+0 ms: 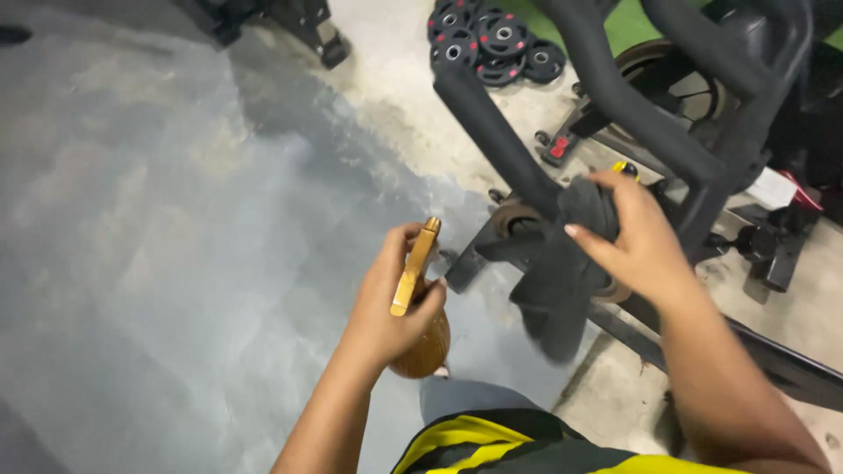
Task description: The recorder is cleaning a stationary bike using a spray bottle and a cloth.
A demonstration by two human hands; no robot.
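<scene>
A: Left hand (386,303)?

B: Closed around an amber spray bottle (421,338), fingers by its gold trigger — held low, just left of the exercise bike (667,114).

A: Right hand (637,241)?

B: Wrapped over a dark cloth (562,272), pressing it to the bike's black handlebar (500,136); the cloth hangs down below the grip.

A: Step in hand?

B: Looks like wiping down the bar — spray ready, cloth on.

A: What does a further stroke call for?

B: A firm grip on the cloth along the padded bar, nozzle kept pointing clear of the hand. Weight plates (487,39) lie on the floor (158,219) beyond, well apart.
</scene>
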